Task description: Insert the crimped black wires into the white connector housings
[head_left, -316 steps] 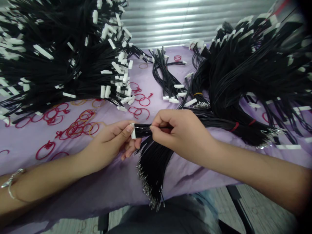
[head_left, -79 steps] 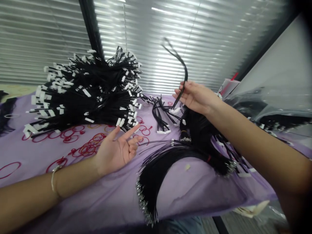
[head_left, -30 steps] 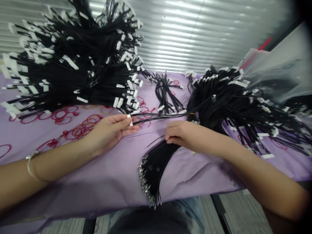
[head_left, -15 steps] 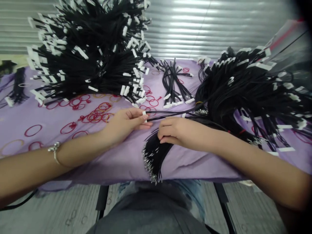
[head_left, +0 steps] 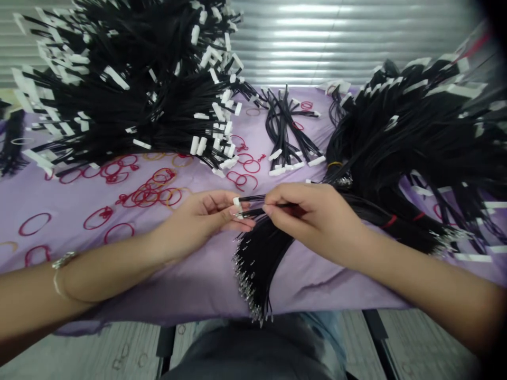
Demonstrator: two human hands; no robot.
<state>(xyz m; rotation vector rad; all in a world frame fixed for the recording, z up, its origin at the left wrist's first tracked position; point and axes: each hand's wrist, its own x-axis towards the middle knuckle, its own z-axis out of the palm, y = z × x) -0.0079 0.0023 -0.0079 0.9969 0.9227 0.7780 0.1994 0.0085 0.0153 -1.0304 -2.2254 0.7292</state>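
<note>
Left fingers (head_left: 225, 216) closed on a white connector (head_left: 237, 202), right fingers (head_left: 279, 218) closed on thin black wires (head_left: 254, 213).

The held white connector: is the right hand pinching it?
No: the left hand pinches the white connector; the right hand holds black wires.

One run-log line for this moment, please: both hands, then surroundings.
left hand: pinching white connector | right hand: pinching black wires beside connector | nearby: fanned black bundle with metal tips, red bands on purple cloth
</note>
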